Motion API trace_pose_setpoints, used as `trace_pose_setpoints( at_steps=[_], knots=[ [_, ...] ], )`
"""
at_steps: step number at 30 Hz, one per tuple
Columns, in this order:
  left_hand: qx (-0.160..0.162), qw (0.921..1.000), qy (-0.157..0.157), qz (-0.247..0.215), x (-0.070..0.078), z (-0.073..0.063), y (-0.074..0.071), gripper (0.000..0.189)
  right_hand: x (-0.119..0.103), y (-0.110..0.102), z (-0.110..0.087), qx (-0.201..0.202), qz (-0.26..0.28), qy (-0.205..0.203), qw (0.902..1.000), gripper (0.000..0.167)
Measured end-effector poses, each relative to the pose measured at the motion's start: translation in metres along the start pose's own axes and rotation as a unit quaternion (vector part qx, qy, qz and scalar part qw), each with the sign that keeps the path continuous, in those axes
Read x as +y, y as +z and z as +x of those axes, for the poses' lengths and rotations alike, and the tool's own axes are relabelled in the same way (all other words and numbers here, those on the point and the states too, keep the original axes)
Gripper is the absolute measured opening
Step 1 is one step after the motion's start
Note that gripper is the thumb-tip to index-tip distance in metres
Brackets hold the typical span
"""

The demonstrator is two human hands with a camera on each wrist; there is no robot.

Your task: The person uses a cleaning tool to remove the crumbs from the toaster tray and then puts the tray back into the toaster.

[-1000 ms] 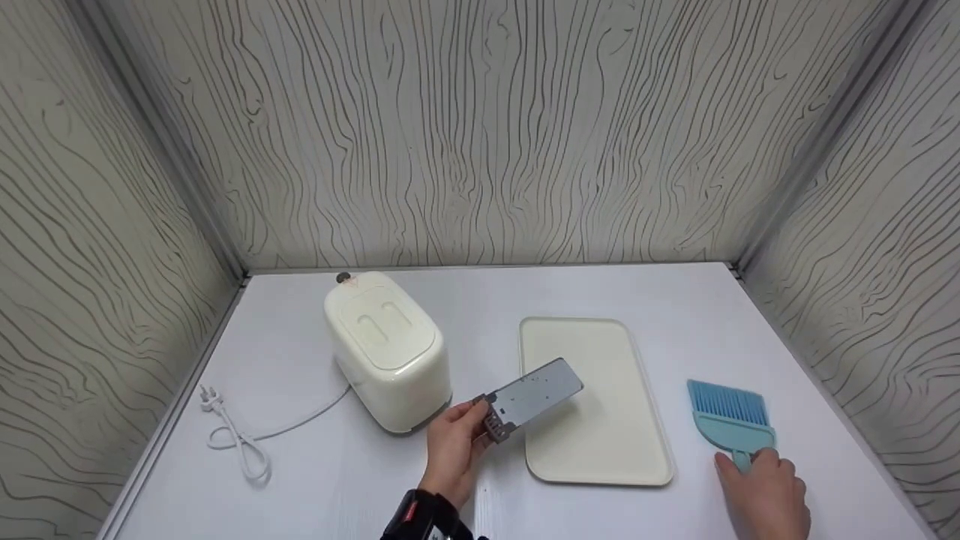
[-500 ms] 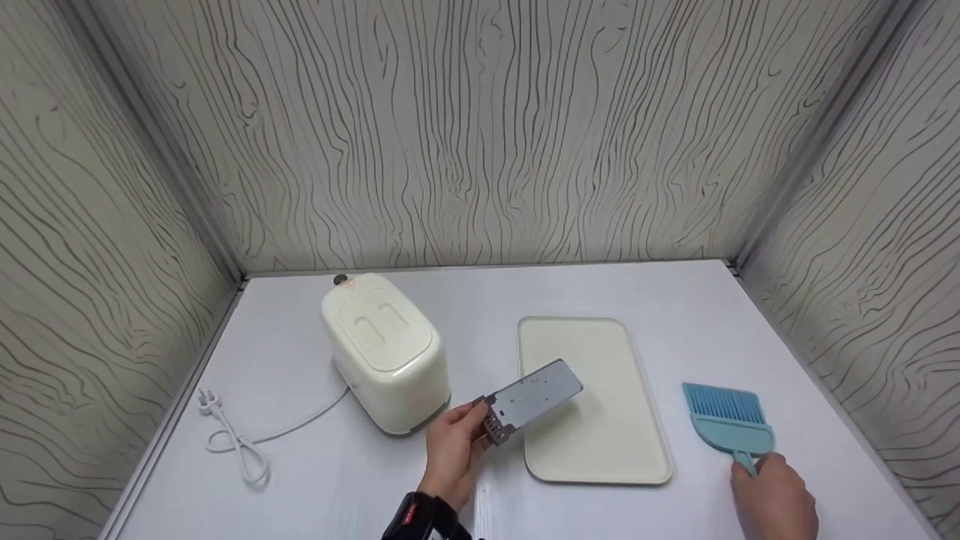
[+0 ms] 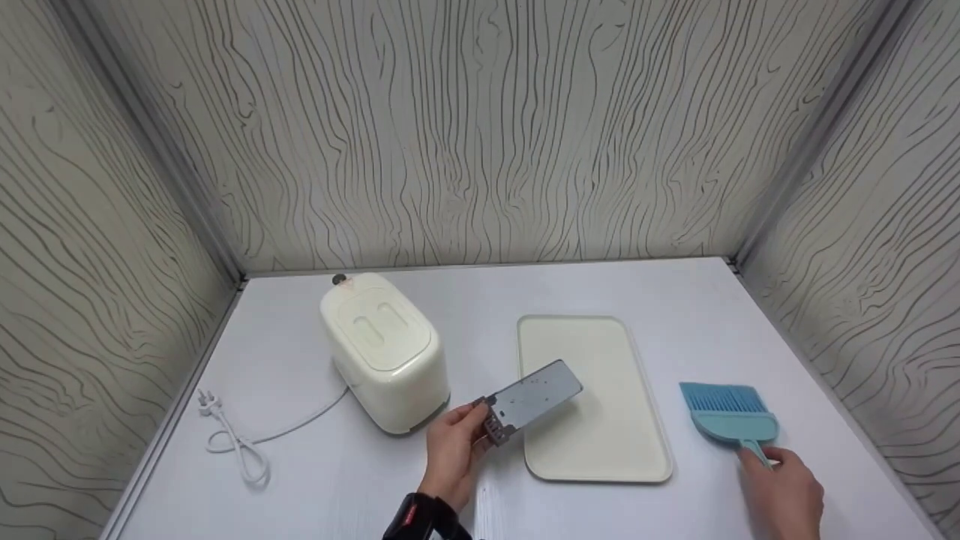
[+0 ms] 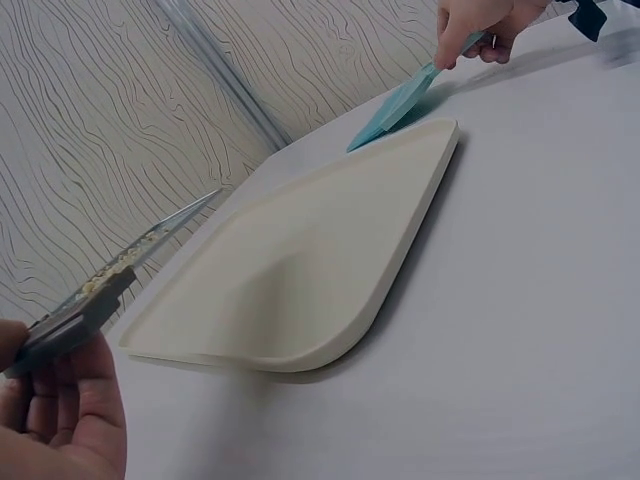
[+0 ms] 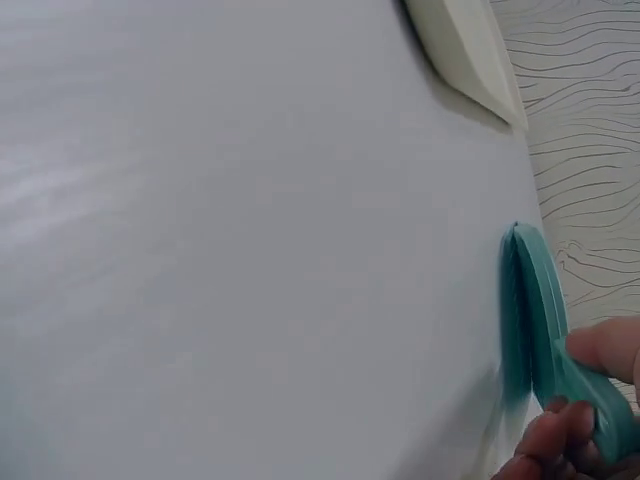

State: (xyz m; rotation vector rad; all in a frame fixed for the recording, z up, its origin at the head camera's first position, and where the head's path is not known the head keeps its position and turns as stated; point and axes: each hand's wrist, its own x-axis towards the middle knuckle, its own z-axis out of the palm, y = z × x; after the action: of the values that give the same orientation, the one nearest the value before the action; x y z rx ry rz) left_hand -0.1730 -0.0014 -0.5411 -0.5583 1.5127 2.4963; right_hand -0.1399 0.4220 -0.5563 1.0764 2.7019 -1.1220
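My left hand [image 3: 452, 450] pinches the dark grey end of a flat metal crumb tray [image 3: 541, 393], which is held up over the left side of a cream serving tray [image 3: 596, 446]. Small crumbs [image 4: 118, 265] lie on the metal surface in the left wrist view. At the right, my right hand [image 3: 786, 487] grips the handle of a small teal hand brush [image 3: 733, 424]. Its blue bristles point away from me, with the head low at the table. In the right wrist view, thumb and fingers [image 5: 560, 440] close around the brush handle [image 5: 590, 390].
A cream toaster [image 3: 386, 337], its top covered by a lid, stands left of the serving tray. Its white cord [image 3: 300, 421] runs to a bundled loop and plug [image 3: 210, 403] at the far left. Patterned panels [image 3: 480, 135] enclose the white table's back and sides.
The right hand has shifted slightly rightward and settled its grip on the brush handle, and the brush has turned a little. The left hand and crumb tray stay put.
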Motion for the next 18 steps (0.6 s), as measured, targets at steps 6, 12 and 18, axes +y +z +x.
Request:
trace_pose_setpoints(
  at_steps=[6, 12, 18],
  knots=[
    [0.002, 1.0, -0.002, -0.007, -0.001, 0.001, 0.0, 0.04, -0.013, -0.01, -0.003, 0.007, 0.125, 0.028, 0.9918, 0.061],
    [-0.002, 1.0, 0.002, -0.009, -0.002, 0.0, 0.0, 0.041, -0.031, -0.02, -0.012, 0.04, 0.2, 0.006, 0.979, 0.052],
    [0.002, 0.9999, -0.012, 0.0, -0.001, 0.001, -0.001, 0.043, -0.056, -0.024, -0.031, 0.106, 0.179, -0.066, 0.9759, 0.04]
  ],
)
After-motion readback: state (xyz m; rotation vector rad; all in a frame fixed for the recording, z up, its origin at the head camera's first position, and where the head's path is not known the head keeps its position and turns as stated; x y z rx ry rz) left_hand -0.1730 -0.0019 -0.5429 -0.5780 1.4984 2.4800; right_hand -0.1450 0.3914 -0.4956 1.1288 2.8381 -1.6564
